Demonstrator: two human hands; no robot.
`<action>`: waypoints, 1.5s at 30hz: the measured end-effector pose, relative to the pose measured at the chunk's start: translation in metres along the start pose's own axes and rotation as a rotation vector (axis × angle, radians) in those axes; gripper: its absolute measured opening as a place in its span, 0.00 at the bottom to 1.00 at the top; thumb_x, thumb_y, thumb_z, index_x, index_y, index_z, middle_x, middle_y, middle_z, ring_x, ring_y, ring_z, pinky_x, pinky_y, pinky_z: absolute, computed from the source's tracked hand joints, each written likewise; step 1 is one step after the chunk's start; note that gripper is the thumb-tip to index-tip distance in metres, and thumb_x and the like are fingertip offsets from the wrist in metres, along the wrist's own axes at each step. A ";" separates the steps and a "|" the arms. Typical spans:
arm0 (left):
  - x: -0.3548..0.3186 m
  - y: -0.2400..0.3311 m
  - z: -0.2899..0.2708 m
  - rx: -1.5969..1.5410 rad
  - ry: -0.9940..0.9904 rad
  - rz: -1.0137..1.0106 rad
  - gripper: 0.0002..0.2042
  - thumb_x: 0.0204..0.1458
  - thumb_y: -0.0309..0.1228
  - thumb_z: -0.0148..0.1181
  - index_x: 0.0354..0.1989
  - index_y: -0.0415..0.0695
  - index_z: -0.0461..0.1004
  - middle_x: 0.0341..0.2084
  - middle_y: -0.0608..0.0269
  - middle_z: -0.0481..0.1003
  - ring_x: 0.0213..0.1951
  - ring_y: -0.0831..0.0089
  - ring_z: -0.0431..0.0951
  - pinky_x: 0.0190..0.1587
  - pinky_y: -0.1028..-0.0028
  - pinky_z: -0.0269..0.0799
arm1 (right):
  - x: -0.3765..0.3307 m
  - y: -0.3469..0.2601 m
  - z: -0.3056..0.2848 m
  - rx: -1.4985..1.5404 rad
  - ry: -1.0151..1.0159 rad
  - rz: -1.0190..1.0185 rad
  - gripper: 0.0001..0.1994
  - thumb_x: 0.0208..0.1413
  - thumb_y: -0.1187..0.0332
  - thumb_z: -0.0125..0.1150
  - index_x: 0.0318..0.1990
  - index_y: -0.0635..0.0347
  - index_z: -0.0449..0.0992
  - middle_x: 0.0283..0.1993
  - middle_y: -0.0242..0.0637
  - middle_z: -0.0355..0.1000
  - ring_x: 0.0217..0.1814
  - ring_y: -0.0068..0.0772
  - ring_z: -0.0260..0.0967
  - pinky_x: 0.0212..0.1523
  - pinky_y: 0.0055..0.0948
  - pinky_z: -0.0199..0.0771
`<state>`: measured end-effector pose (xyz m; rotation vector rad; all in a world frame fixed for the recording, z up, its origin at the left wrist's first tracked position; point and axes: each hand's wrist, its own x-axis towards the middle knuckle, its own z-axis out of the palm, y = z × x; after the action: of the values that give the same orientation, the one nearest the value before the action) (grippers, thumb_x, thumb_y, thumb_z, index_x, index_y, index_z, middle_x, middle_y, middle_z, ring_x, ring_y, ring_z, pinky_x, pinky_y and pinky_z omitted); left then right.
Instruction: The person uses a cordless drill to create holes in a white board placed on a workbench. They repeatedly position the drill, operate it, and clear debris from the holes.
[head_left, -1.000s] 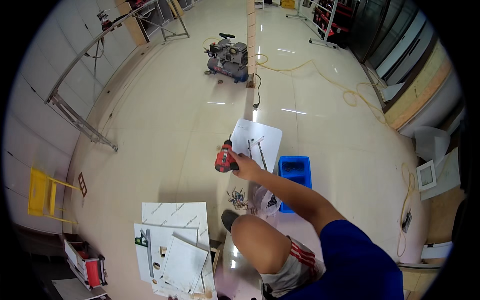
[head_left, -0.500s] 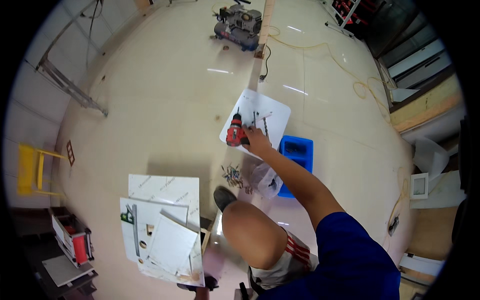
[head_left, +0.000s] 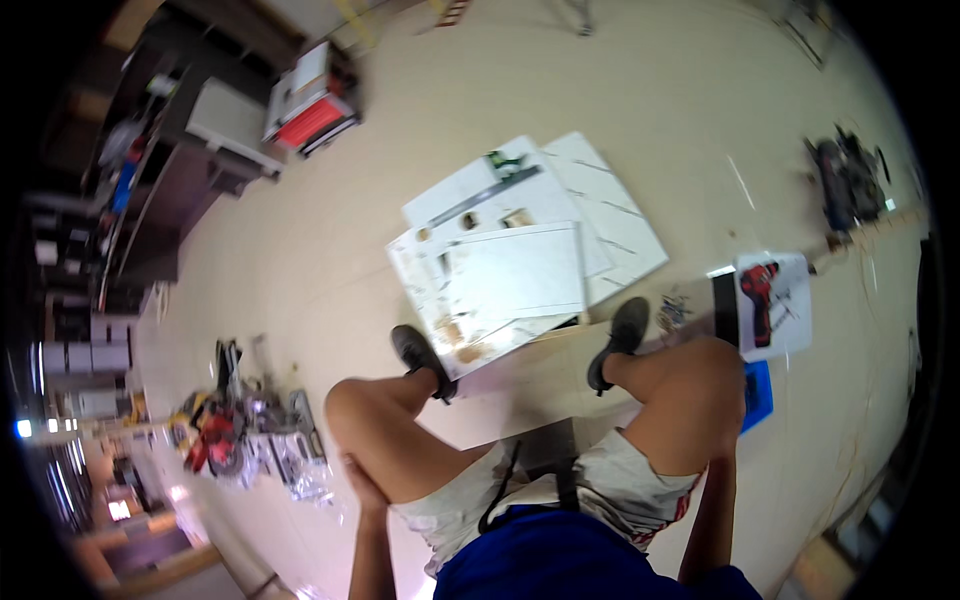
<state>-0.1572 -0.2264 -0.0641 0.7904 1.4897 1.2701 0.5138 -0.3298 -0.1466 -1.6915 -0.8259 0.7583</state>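
My left hand (head_left: 366,487) rests against the outer side of my left leg, holding nothing I can see, with its fingertips partly hidden by the leg. My right forearm comes up beside my right knee, and the leg hides that hand. The red and black cordless drill (head_left: 758,298) lies on a white rounded-corner top (head_left: 796,268) at the right, with drill bits (head_left: 789,305) beside it. Ahead of my feet, several white panels (head_left: 520,272) are stacked, some with cut holes. A metal ruler (head_left: 485,196) and a green tool (head_left: 505,163) lie on them.
A blue bin (head_left: 757,395) sits by my right knee, near a small pile of screws or anchors (head_left: 673,312). An air compressor (head_left: 848,178) stands far right. At left are a red power saw (head_left: 215,440) and a red-fronted cabinet (head_left: 308,115).
My view has swung left to the panels. My right hand has left the drill, which now lies on the white top, and is beside my right leg. My left hand has come into view.
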 end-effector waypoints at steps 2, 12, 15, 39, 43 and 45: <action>-0.042 -0.024 -0.038 -0.057 -0.053 -0.080 0.36 0.73 0.56 0.27 0.77 0.37 0.49 0.75 0.49 0.57 0.75 0.59 0.55 0.76 0.60 0.50 | 0.004 -0.002 0.017 -0.022 -0.106 -0.008 0.25 0.71 0.67 0.53 0.72 0.66 0.62 0.71 0.45 0.66 0.72 0.40 0.64 0.72 0.38 0.61; -0.161 -0.167 -0.064 0.219 -0.120 -0.333 0.28 0.73 0.44 0.34 0.62 0.34 0.73 0.57 0.52 0.78 0.60 0.65 0.74 0.65 0.67 0.66 | 0.126 -0.017 0.001 -0.203 -0.280 -0.105 0.26 0.73 0.62 0.50 0.73 0.64 0.62 0.77 0.46 0.59 0.77 0.45 0.58 0.76 0.42 0.54; -0.154 -0.164 -0.078 -0.104 0.018 -0.378 0.28 0.73 0.45 0.34 0.63 0.34 0.72 0.58 0.54 0.77 0.61 0.66 0.73 0.66 0.67 0.65 | 0.104 -0.056 0.057 -0.515 -0.294 -0.248 0.26 0.73 0.60 0.49 0.72 0.64 0.63 0.77 0.47 0.59 0.77 0.47 0.58 0.77 0.43 0.51; -0.047 0.059 0.034 0.571 0.282 0.207 0.41 0.57 0.58 0.62 0.72 0.43 0.58 0.72 0.37 0.57 0.71 0.46 0.61 0.69 0.50 0.62 | -0.178 0.079 0.112 0.128 -0.343 0.415 0.20 0.69 0.64 0.55 0.64 0.64 0.72 0.55 0.40 0.77 0.53 0.27 0.73 0.55 0.31 0.74; -0.088 0.004 -0.005 0.954 -0.252 0.553 0.46 0.60 0.51 0.63 0.78 0.37 0.47 0.76 0.24 0.32 0.77 0.33 0.35 0.76 0.47 0.37 | -0.148 -0.022 0.131 0.328 -0.290 0.082 0.25 0.65 0.71 0.54 0.69 0.68 0.63 0.66 0.47 0.68 0.71 0.38 0.63 0.69 0.39 0.66; -0.128 -0.004 -0.012 0.974 -0.390 0.526 0.46 0.56 0.52 0.64 0.76 0.36 0.53 0.75 0.19 0.33 0.75 0.24 0.37 0.74 0.39 0.42 | -0.143 -0.083 0.145 0.211 -0.321 -0.101 0.31 0.59 0.69 0.59 0.69 0.70 0.61 0.71 0.53 0.62 0.76 0.46 0.57 0.75 0.45 0.56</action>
<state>-0.1297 -0.3483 -0.0351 2.0382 1.5857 0.5907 0.3029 -0.3547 -0.0896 -1.3497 -1.0059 1.0256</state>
